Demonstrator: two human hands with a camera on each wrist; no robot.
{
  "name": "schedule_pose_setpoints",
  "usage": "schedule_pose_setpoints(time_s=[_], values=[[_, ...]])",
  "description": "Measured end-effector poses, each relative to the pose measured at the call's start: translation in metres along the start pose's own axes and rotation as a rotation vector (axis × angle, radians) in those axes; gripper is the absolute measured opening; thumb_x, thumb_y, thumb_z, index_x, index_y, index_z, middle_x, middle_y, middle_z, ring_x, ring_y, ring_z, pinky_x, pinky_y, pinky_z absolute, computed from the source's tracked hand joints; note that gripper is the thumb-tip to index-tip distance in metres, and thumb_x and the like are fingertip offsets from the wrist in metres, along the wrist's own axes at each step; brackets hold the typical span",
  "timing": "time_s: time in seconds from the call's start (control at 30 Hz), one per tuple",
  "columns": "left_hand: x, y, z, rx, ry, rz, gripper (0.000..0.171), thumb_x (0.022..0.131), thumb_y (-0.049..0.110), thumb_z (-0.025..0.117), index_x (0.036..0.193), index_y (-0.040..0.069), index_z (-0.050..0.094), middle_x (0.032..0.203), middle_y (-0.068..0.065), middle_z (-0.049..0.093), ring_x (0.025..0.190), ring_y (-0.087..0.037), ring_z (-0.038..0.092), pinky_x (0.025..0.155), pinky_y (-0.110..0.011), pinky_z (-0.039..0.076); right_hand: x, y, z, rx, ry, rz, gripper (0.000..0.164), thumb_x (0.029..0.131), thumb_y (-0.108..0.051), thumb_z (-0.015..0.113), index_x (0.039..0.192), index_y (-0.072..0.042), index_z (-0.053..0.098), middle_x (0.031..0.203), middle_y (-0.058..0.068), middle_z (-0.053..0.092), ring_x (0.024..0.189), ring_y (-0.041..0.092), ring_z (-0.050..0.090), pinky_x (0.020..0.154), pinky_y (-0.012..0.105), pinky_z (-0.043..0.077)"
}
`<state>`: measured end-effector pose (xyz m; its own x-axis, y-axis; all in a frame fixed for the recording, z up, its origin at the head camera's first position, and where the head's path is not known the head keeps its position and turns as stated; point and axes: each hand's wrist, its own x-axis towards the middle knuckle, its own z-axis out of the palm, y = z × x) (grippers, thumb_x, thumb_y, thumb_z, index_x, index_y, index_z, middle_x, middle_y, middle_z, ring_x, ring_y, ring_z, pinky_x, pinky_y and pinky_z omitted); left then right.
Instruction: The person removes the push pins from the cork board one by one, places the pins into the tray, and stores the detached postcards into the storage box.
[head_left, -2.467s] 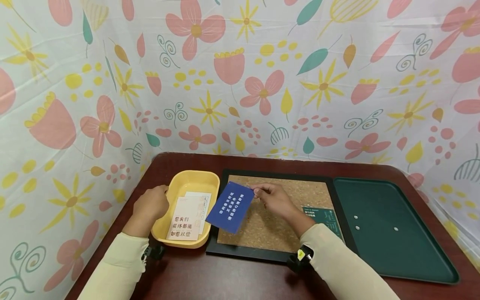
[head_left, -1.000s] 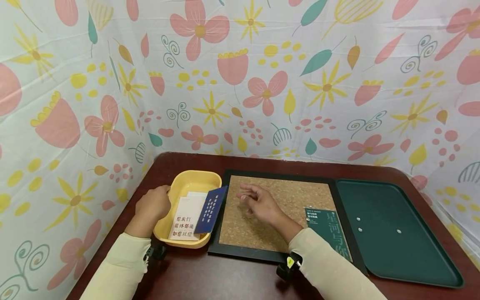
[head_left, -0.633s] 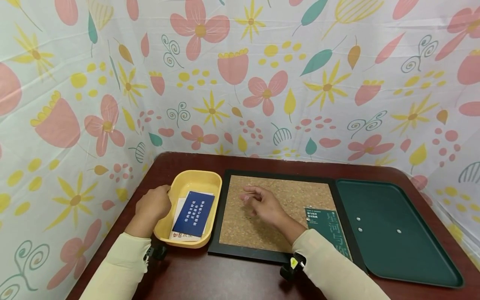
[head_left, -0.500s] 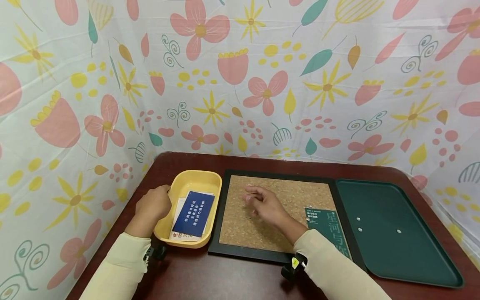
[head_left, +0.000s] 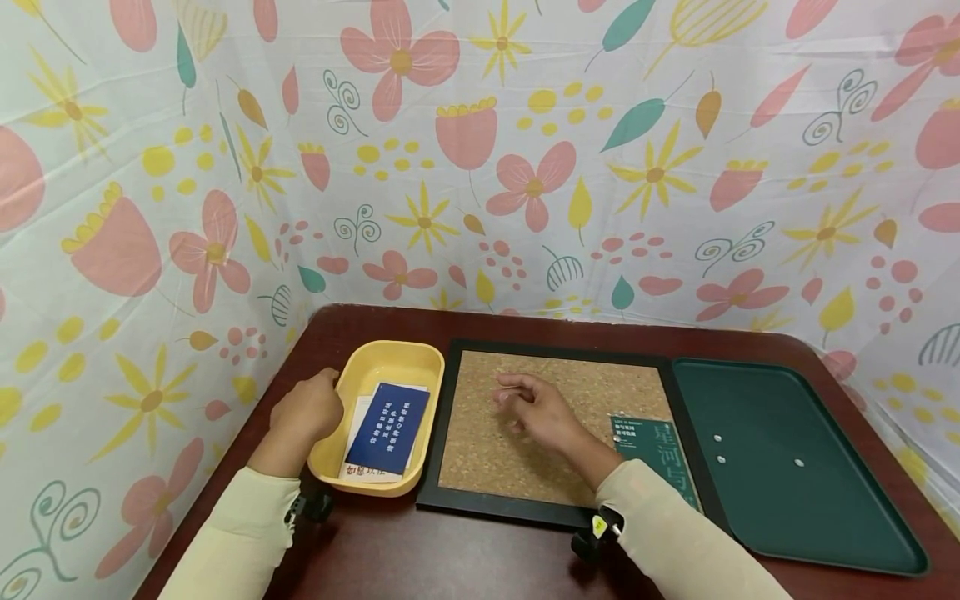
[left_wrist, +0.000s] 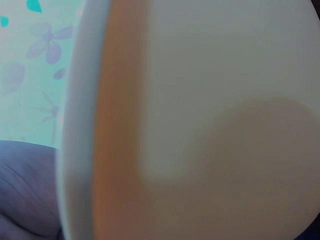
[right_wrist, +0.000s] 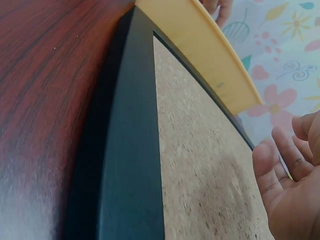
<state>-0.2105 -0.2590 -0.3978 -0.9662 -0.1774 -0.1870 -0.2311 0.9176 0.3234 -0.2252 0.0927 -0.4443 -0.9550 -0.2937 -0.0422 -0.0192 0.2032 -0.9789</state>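
My left hand (head_left: 307, 408) grips the left rim of a yellow plastic basin (head_left: 386, 354). In the left wrist view the basin's wall fills most of the picture. A blue card (head_left: 388, 429) with white Chinese characters lies in the basin on top of pale cards (head_left: 371, 475), covering most of them. My right hand (head_left: 540, 412) hovers over the cork board (head_left: 487, 467), its fingers loosely bent and holding nothing. A dark green card (head_left: 652, 450) lies at the board's right side, with a small silvery dot at its left edge; my right forearm hides part of it.
A black frame (head_left: 495, 507) borders the cork board, close beside the basin. On its right lies a dark green tray (head_left: 817, 517) with three small white round pieces (head_left: 798, 462). The dark red table (head_left: 420, 550) meets a flower-printed cloth (head_left: 465, 192) behind and at left.
My right hand has let go of the blue card, which has dropped into the basin and now lies flat on the pale cards. That hand then drifts slightly right; my left hand keeps its place.
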Motion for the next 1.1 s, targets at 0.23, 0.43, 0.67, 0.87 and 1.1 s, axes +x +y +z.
schedule_pose_setpoints(time_s=[0.23,0.43,0.67,0.87,1.1], values=[[-0.002,0.004,0.001,-0.027,0.026,0.022,0.054,0.105,0.021,0.048,0.153,-0.002,0.039,0.137,-0.030,0.056,0.115,-0.047,0.060,0.089,-0.065,0.049,-0.004,0.007,-0.014,-0.049,0.033,-0.011,0.037,0.106,-0.012,0.057,0.141,0.000,0.058,0.124,0.020,0.067,0.103,0.035,0.066,0.069,0.042,0.057],[-0.006,0.013,0.000,-0.068,0.072,0.085,0.054,0.105,0.022,0.051,0.152,-0.002,0.040,0.142,-0.027,0.053,0.125,-0.046,0.054,0.098,-0.066,0.044,-0.009,0.009,-0.026,-0.100,0.042,0.005,0.039,0.106,-0.018,0.058,0.142,-0.002,0.058,0.124,0.019,0.067,0.100,0.035,0.065,0.067,0.040,0.056],[-0.015,0.030,0.002,-0.040,0.121,0.216,0.049,0.102,0.020,0.059,0.146,0.000,0.051,0.149,-0.023,0.048,0.134,-0.044,0.046,0.106,-0.064,0.039,-0.016,0.013,-0.043,-0.127,0.061,0.033,0.041,0.107,-0.022,0.057,0.144,-0.004,0.056,0.126,0.017,0.068,0.102,0.033,0.066,0.068,0.039,0.055],[-0.024,0.046,0.003,-0.043,0.182,0.327,0.044,0.100,0.017,0.062,0.141,0.001,0.057,0.146,-0.020,0.053,0.136,-0.041,0.046,0.109,-0.060,0.038,-0.019,0.015,-0.054,-0.132,0.063,0.025,0.041,0.108,-0.021,0.055,0.144,-0.001,0.055,0.129,0.022,0.065,0.108,0.035,0.067,0.065,0.038,0.055],[-0.036,0.062,0.009,-0.046,0.232,0.484,0.039,0.099,0.013,0.065,0.136,0.002,0.062,0.143,-0.019,0.056,0.134,-0.038,0.050,0.109,-0.054,0.040,-0.024,0.016,-0.065,-0.152,0.086,0.047,0.043,0.108,-0.022,0.056,0.145,-0.001,0.054,0.128,0.021,0.065,0.108,0.034,0.066,0.068,0.039,0.056]])
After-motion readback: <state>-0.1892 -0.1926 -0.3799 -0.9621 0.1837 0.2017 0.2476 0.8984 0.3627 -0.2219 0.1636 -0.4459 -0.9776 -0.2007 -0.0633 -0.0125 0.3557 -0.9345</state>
